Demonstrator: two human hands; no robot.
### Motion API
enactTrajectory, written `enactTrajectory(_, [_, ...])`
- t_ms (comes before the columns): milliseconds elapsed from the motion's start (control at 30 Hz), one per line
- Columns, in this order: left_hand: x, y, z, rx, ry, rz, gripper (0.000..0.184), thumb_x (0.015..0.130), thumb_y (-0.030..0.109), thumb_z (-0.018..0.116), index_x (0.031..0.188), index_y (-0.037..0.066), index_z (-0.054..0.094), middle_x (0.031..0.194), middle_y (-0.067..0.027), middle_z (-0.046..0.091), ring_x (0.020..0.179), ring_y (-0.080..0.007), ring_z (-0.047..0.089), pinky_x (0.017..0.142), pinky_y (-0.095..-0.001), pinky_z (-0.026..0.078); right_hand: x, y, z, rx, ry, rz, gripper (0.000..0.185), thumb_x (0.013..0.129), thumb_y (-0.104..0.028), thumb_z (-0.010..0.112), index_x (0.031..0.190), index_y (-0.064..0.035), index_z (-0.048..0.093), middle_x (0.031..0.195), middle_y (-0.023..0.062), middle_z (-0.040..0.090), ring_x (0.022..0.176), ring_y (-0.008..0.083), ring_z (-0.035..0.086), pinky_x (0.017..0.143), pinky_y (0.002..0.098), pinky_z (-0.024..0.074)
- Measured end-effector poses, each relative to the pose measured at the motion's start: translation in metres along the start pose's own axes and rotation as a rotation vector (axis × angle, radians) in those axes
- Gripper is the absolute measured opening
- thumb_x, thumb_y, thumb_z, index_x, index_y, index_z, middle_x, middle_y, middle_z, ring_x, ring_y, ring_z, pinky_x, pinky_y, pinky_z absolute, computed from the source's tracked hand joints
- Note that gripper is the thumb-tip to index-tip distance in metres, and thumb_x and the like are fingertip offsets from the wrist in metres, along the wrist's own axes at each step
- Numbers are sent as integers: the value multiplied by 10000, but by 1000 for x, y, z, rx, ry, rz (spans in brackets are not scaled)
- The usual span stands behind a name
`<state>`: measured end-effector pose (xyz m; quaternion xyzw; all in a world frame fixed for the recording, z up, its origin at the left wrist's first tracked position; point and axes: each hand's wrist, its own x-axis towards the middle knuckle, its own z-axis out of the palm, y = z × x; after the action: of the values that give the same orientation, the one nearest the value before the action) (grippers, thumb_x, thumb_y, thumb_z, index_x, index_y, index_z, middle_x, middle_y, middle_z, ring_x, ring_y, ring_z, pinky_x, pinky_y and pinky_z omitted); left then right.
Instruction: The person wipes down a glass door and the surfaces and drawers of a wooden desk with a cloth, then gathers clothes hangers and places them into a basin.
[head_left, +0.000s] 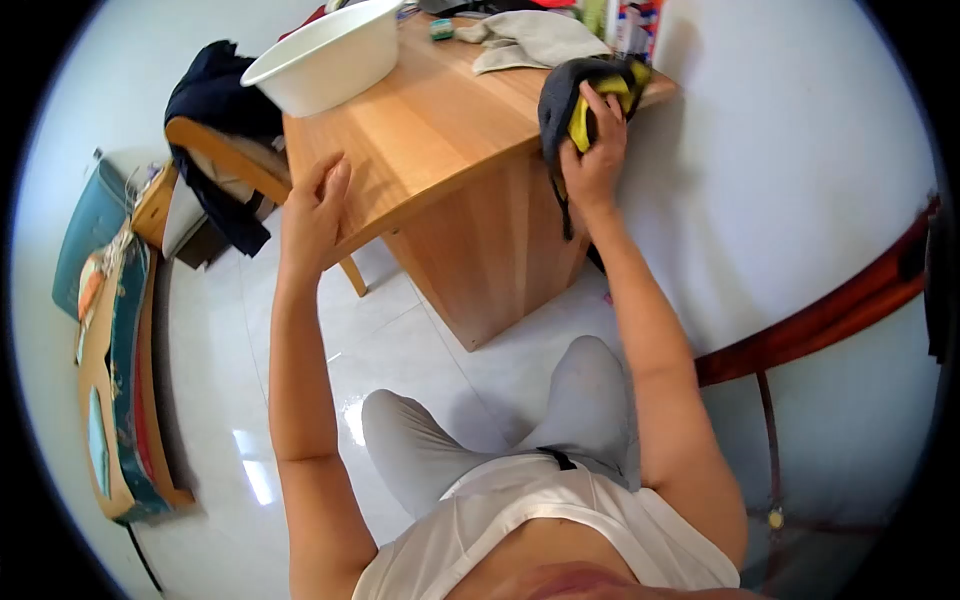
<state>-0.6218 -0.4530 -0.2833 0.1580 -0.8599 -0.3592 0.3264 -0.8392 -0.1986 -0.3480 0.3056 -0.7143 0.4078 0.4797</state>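
Observation:
My right hand (597, 150) grips a dark grey and yellow cloth item (568, 95) at the right end of the wooden table (440, 130). A dark strap hangs from the item below the table edge. Near the table's left front corner, my left hand (318, 205) has its fingers curled together, and nothing shows in it. A light grey cloth (535, 42) lies on the table just beyond the item in my right hand.
A white basin (325, 60) sits at the table's back left. Behind it, dark clothing (215, 110) hangs over a wooden chair (225, 155). Bottles and boxes (632, 30) stand by the wall. A dark red wooden rail (820, 320) runs along the right.

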Motion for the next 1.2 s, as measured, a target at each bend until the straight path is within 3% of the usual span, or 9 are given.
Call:
enactTrajectory(200, [0, -5, 2, -492, 164, -127, 668, 1012, 523, 306, 1365, -19, 470, 1407, -187, 467, 1335, -253, 398, 1095, -322, 276, -8, -120, 15, 303, -317, -418, 736, 593, -162, 801, 1278, -177, 533, 1065, 81, 593, 1069, 265, 570, 992, 488, 390])
enactTrajectory(367, [-3, -21, -9, -929, 296, -60, 806, 968, 651, 159, 1436, 27, 365, 1500, -161, 344, 1425, -232, 239, 1159, -354, 149, 13, -189, 46, 458, -700, -475, 556, 780, -326, 719, 1266, -127, 537, 1169, 136, 603, 1098, 301, 571, 989, 436, 418])
enactTrajectory(533, [-10, -26, -10, -1077, 417, -30, 767, 984, 610, 211, 1440, 6, 333, 1466, -156, 386, 1363, -234, 330, 1151, -351, 205, 31, -200, 100, 597, -899, -510, 536, 851, -413, 629, 1277, -102, 535, 1238, 134, 595, 1143, 304, 558, 982, 376, 433])
enactTrajectory(667, [-14, -2, -11, -937, 380, -76, 649, 1012, 497, 322, 1426, -1, 368, 1457, -143, 403, 1370, -230, 323, 1159, -356, 171, 58, -186, 113, 287, -1084, -292, 636, 856, -486, 596, 1359, -113, 486, 1245, 156, 597, 1128, 276, 580, 959, 367, 449])
enactTrajectory(767, [-7, -21, -21, -578, 236, 20, 503, 997, 445, 421, 1334, 88, 531, 1403, -95, 456, 1280, -214, 430, 1074, -344, 317, 82, -128, 106, 109, -1101, -117, 691, 862, -514, 571, 1395, -93, 443, 1181, 200, 629, 1069, 301, 620, 914, 370, 476])
enactTrajectory(833, [-5, -14, -23, -553, 132, -92, 498, 993, 437, 424, 1334, 89, 533, 1425, -129, 438, 1328, -253, 383, 1101, -370, 278, 79, -58, 127, 69, -911, -208, 701, 860, -520, 569, 1389, -78, 441, 1184, 199, 629, 1069, 320, 615, 921, 371, 469])
enactTrajectory(900, [3, -22, -20, -399, 57, -46, 508, 994, 432, 417, 1340, 78, 528, 1444, -139, 423, 1364, -265, 342, 1126, -384, 234, 95, -70, 63, -36, -1035, -24, 657, 867, -487, 584, 1366, -76, 469, 1231, 181, 605, 1123, 322, 578, 965, 367, 439])
enactTrajectory(1000, [11, -40, -15, 189, -63, 206, 522, 990, 416, 421, 1390, 86, 486, 1499, -141, 361, 1421, -279, 259, 1152, -396, 190, 81, -42, 43, 126, -984, -62, 648, 855, -500, 576, 1340, -77, 500, 1273, 184, 577, 1165, 339, 552, 1008, 406, 419])
enactTrajectory(1200, [7, -27, -17, 261, -162, 273, 519, 936, 398, 503, 1387, 141, 496, 1491, -137, 382, 1409, -326, 278, 1137, -424, 211, 72, -76, 49, 235, -932, -368, 570, 845, -409, 658, 1302, -90, 536, 1300, 149, 559, 1206, 306, 525, 1022, 367, 398])
